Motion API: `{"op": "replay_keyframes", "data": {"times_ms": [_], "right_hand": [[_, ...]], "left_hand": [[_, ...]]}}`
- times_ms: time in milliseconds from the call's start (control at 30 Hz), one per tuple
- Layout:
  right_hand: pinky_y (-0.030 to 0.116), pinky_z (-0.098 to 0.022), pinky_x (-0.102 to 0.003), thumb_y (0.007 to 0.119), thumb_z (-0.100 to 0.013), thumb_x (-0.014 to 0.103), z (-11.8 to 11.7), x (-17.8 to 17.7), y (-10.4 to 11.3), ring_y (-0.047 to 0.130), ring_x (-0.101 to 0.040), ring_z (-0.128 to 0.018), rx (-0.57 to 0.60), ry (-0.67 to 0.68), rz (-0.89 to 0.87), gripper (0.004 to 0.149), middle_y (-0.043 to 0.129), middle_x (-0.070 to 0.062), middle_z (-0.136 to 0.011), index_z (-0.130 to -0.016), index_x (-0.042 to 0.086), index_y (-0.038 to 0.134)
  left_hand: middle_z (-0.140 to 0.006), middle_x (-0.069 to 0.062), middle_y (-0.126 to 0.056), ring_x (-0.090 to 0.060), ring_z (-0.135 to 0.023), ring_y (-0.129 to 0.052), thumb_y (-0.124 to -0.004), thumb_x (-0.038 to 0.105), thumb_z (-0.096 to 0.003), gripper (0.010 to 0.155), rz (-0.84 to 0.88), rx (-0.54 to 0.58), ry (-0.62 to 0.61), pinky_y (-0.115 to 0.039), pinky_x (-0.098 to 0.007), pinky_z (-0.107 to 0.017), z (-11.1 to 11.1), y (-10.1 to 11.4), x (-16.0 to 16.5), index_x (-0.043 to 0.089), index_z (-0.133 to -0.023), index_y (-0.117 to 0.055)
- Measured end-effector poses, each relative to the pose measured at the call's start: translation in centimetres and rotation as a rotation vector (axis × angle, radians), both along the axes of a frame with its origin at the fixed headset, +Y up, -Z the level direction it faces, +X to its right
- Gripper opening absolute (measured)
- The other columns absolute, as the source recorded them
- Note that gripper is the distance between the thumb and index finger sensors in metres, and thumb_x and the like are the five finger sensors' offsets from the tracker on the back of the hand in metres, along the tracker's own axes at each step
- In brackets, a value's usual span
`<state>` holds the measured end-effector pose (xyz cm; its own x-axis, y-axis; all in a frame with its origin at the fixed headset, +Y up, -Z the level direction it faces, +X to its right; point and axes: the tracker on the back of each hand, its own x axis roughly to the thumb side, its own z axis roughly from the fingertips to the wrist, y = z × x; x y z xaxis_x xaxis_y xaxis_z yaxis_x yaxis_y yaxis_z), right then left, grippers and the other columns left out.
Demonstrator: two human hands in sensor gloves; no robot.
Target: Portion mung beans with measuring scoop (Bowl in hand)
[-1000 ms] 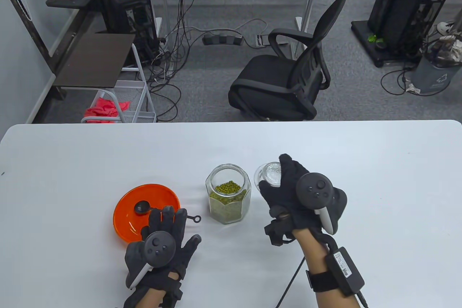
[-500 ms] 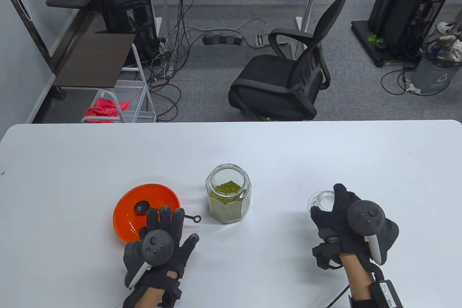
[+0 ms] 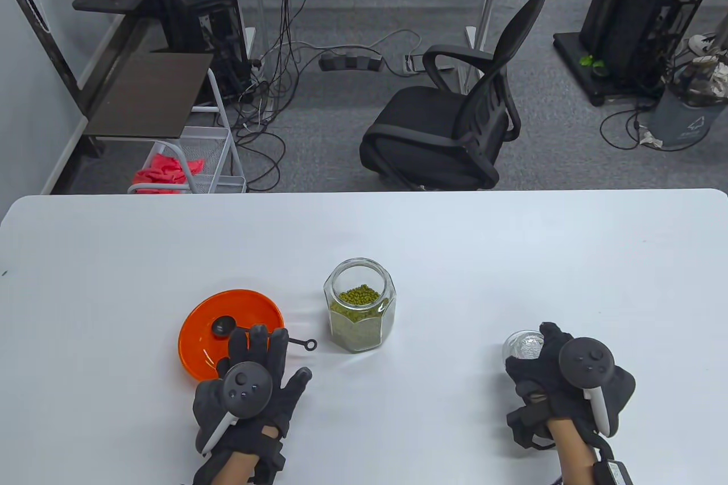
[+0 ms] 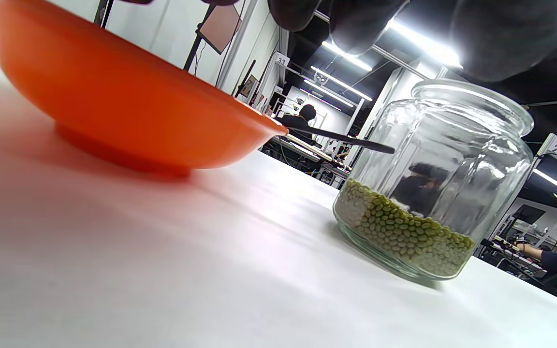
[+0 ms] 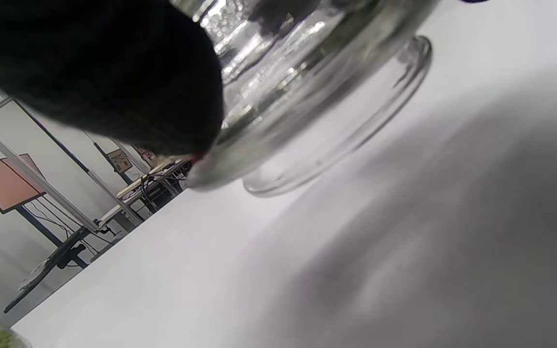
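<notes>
An open glass jar [image 3: 359, 306] with mung beans in its bottom stands mid-table; it also shows in the left wrist view [image 4: 433, 193]. An orange bowl [image 3: 196, 345] sits to its left with a black measuring scoop [image 3: 223, 327] in it, the handle sticking out over the rim [image 4: 346, 141]. My left hand [image 3: 259, 363] lies flat with fingers spread over the bowl's near edge, holding nothing. My right hand [image 3: 546, 363] grips the glass jar lid [image 3: 522, 345] low at the table on the right; in the right wrist view the lid [image 5: 307, 87] is close to the tabletop.
The white table [image 3: 512, 257] spreads around the objects. Beyond its far edge stand a black office chair [image 3: 455, 121], a wire basket [image 3: 199, 166] and cables on the floor.
My right hand carried the glass lid from beside the jar to the right and toward me, and lowered it toward the table. My left hand has barely moved.
</notes>
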<state>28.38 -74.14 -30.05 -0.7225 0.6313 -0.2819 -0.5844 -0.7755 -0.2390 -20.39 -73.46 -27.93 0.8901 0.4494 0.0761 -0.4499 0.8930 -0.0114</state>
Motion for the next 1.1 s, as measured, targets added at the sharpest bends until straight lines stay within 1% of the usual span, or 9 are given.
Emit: {"op": "replay_keyframes", "data": {"times_ms": [167, 567, 833, 1100], "right_hand": [[0.041, -0.063, -0.079, 0.105, -0.03, 0.031, -0.2, 0.1, -0.8, 0.052, -0.055, -0.094, -0.04, -0.004, 0.017, 0.089, 0.05, -0.026, -0.096, -0.098, 0.006, 0.054], [0.042, -0.063, -0.079, 0.105, -0.03, 0.034, -0.4, 0.7, -1.8, 0.056, -0.053, -0.093, -0.11, -0.023, 0.029, 0.088, 0.053, -0.026, -0.096, -0.098, 0.007, 0.055], [0.042, -0.063, -0.078, 0.104, -0.031, 0.036, -0.6, 1.1, -2.2, 0.057, -0.053, -0.093, -0.147, -0.035, 0.026, 0.088, 0.053, -0.026, -0.096, -0.098, 0.007, 0.055], [0.039, -0.064, -0.079, 0.101, -0.032, 0.039, -0.3, 1.2, -2.1, 0.056, -0.053, -0.094, -0.163, -0.042, 0.024, 0.087, 0.053, -0.025, -0.097, -0.1, 0.009, 0.055]], "left_hand": [[-0.116, -0.003, -0.02, -0.049, -0.111, -0.019, -0.062, 0.069, -0.0485, 0.081, -0.006, -0.001, 0.003, -0.034, -0.075, -0.072, 0.0, 0.0, 0.0, 0.032, -0.114, -0.033], [-0.116, -0.003, -0.02, -0.049, -0.111, -0.018, -0.062, 0.069, -0.0484, 0.081, -0.008, 0.005, 0.009, -0.034, -0.075, -0.072, 0.0, 0.1, -0.1, 0.033, -0.114, -0.033], [-0.116, -0.003, -0.02, -0.049, -0.111, -0.019, -0.062, 0.069, -0.0484, 0.081, -0.01, 0.001, 0.012, -0.034, -0.075, -0.072, 0.0, 0.0, -0.1, 0.032, -0.114, -0.033], [-0.116, -0.003, -0.021, -0.049, -0.111, -0.019, -0.062, 0.069, -0.0483, 0.081, -0.009, -0.003, 0.014, -0.034, -0.075, -0.072, 0.1, 0.0, -0.1, 0.032, -0.114, -0.033]]}}
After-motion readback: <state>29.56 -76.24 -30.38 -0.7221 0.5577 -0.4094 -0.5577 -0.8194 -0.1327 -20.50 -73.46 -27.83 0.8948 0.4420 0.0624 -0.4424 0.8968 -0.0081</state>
